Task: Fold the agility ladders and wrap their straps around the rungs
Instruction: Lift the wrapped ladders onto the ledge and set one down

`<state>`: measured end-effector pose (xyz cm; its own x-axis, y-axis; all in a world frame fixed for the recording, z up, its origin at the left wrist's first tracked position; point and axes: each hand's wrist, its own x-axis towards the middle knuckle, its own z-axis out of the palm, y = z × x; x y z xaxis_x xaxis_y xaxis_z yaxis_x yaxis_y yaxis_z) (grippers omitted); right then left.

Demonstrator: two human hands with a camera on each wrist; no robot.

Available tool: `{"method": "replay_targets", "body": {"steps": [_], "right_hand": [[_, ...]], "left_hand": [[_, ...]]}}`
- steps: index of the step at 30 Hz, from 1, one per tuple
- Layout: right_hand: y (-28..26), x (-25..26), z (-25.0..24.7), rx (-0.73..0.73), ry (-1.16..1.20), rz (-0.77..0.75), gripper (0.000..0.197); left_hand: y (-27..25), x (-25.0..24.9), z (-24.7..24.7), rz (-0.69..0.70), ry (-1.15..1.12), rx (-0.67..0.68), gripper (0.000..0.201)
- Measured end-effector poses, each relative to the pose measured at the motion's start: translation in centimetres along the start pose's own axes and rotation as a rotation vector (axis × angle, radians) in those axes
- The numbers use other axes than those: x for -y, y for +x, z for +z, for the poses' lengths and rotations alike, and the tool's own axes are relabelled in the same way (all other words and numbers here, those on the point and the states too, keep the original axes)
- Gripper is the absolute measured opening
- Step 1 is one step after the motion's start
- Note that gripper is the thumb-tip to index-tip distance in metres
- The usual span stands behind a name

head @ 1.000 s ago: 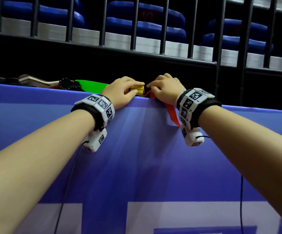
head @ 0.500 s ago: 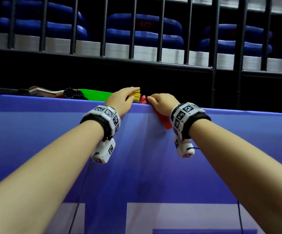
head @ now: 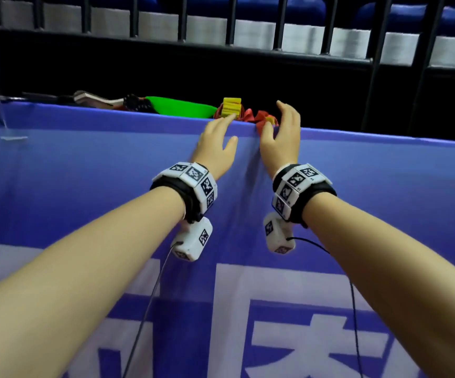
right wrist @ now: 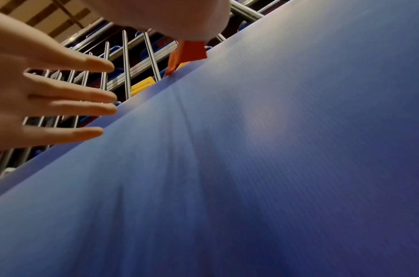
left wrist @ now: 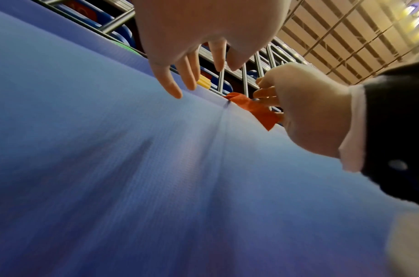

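A bundle of yellow rungs point(head: 231, 107) with a red strap point(head: 257, 119) bunched on its right sits on top of the blue banner barrier point(head: 111, 186). My left hand point(head: 216, 143) hovers just in front of the bundle with straight, spread fingers point(right wrist: 85, 97) and holds nothing. My right hand point(head: 282, 135) is raised beside the strap, fingers extended. In the left wrist view the strap's loose end point(left wrist: 256, 110) hangs over the barrier edge against my right hand point(left wrist: 310, 112). The strap point(right wrist: 189, 53) shows under my right palm; I see no grip on it.
A green flat piece point(head: 180, 108), a black object point(head: 136, 103) and a grey-brown item point(head: 95, 98) lie along the barrier top to the left. Behind stands a black railing point(head: 280, 53) with blue seats point(head: 400, 15) beyond. White characters mark the banner's lower part.
Both hands have let go of the rung bundle and strap, opened, and drawn back toward me down the banner. The bundle stays on the barrier top.
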<state>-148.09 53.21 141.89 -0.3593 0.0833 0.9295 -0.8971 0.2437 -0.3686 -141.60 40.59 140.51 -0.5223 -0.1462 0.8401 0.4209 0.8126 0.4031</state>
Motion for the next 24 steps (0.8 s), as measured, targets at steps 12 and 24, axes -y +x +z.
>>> {"method": "replay_targets", "body": {"steps": [12, 24], "right_hand": [[-20.1, 9.6, -1.7, 0.157, -0.131, 0.350, 0.026], [-41.7, 23.2, -1.9, 0.200, -0.282, 0.807, 0.029]], "left_hand": [[-16.4, -0.5, -6.5, -0.271, -0.194, 0.071, 0.026], [-36.6, 1.7, -18.9, -0.282, -0.207, 0.542, 0.027]]}}
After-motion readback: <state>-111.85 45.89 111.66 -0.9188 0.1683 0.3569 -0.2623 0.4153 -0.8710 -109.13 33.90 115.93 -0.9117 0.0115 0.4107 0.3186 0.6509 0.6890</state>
